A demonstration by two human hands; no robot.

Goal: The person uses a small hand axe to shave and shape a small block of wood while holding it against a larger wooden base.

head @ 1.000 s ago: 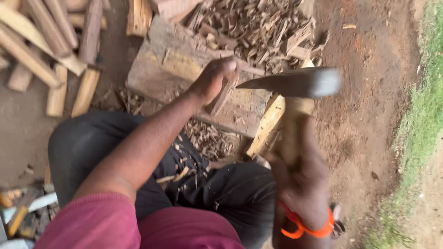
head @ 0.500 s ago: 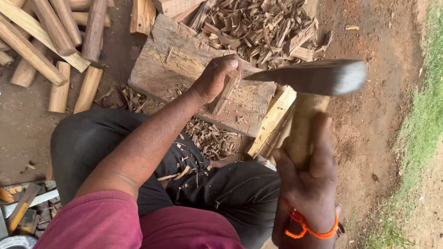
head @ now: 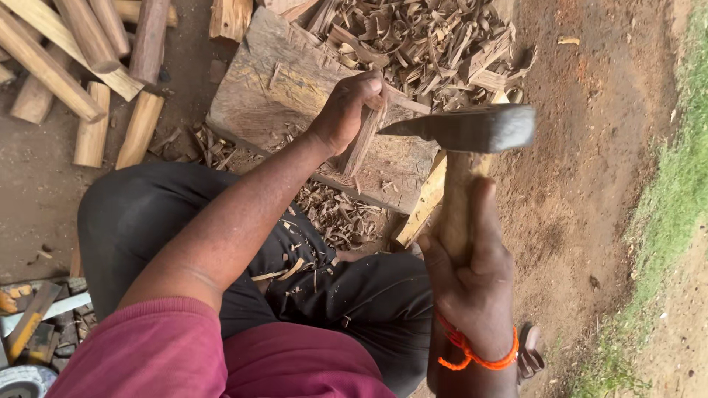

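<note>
A: Head view: left hand (head: pixel 346 110) is clamped on a wood stick (head: pixel 361 140), stood near-upright at the chopping block's (head: pixel 287 88) near edge.
B: Right hand?
A: Right hand (head: pixel 468 276) has its fingers wrapped round the hatchet (head: pixel 464 129) handle, blade raised just right of the stick, edge toward it.

We're outdoors at a rough woodworking spot on bare dirt ground (head: pixel 590 184). A worn chopping block (head: pixel 295 96) sits low on the earth, a heap of wood chips (head: pixel 428 44) behind it, split sticks (head: pixel 74 66) piled alongside, a strip of grass (head: pixel 664 221) at the edge. An open-air yard workshop.
</note>
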